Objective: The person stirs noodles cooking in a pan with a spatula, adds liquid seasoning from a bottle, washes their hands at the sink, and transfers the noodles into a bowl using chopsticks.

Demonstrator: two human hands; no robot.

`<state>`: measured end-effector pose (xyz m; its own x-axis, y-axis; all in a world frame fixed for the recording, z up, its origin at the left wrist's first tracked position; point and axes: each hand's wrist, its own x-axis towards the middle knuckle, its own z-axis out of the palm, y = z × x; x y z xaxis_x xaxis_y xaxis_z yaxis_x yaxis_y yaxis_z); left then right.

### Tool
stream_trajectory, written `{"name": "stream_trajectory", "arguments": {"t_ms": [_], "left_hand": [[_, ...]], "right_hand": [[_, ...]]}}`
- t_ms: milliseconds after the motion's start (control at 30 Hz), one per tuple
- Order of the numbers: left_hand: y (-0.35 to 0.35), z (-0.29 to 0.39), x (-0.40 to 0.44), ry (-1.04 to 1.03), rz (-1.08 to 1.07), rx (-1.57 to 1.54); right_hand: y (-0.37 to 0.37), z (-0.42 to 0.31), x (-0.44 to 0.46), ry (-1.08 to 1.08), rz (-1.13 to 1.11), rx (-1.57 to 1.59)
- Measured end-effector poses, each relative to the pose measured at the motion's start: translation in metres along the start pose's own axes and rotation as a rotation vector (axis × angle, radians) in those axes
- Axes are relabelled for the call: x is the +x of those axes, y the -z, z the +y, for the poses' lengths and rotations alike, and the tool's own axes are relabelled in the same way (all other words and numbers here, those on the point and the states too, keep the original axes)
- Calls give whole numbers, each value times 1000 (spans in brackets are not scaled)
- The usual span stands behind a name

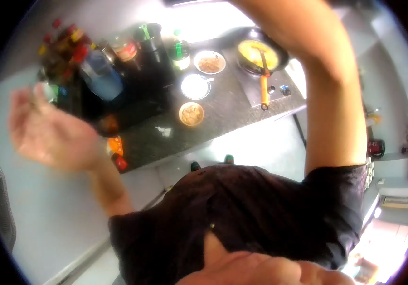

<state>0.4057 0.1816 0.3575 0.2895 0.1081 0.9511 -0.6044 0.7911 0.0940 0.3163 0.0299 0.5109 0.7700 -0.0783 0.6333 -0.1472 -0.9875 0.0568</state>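
Observation:
My left hand (54, 135) is raised at the left, in front of the wall and the counter's end. Motion smears its fingers, so their grip is unclear. A small white and green item (52, 91) shows right by the fingertips; whether they touch it I cannot tell. My right forearm (335, 109) reaches up past the top edge, with the hand out of view. Beyond that arm sits a black wok (282, 57) of yellow food (247, 49). A spatula with an orange handle (264, 90) rests in it, the handle pointing toward me.
On the dark counter (218, 116) stand a bowl of brown food (210, 62), a white bowl (195, 86) and a smaller bowl of pale pieces (191, 114). A crumpled tissue (163, 131) lies nearby. Several bottles, a blue jug (102, 76) and a green-labelled bottle (180, 52) line the back.

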Motion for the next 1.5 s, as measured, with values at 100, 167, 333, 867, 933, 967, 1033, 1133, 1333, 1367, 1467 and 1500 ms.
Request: {"name": "stream_trajectory", "arguments": {"t_ms": [100,167,333,867,933,967,1033,1133,1333,1367,1467,1500], "left_hand": [[-13,12,-65,539,-46,-114],[-28,28,-125,740,-180,-126],[-64,84,-249,1203,-489,-184],[-389,285,-408,1465,-907,-754],[-421,295,-422,1433,-950,-820],[-434,298,-428,1439,-957,-815],[-462,299,-446,1496,-946,-790],[-501,287,-474,1480,-997,-764],[-622,250,-544,1527,-1035,-791],[-647,251,-551,1553,-1053,-757],[-725,257,-560,1604,-1092,-774],[-750,260,-562,1591,-1129,-829]], "right_hand": [[-5,-22,-93,-104,-104,240],[-5,-29,-173,52,-58,184],[16,-57,-437,-632,-754,579],[214,-171,-865,-1718,-409,442],[226,-161,-881,-1713,-364,416],[231,-154,-890,-1692,-333,402],[236,-136,-913,-1705,-279,399],[251,-103,-940,-1704,-218,382],[289,-12,-1003,-1724,-180,285],[298,0,-1015,-1732,-175,255],[332,42,-1033,-1741,-108,188],[347,56,-1042,-1831,-221,306]]}}
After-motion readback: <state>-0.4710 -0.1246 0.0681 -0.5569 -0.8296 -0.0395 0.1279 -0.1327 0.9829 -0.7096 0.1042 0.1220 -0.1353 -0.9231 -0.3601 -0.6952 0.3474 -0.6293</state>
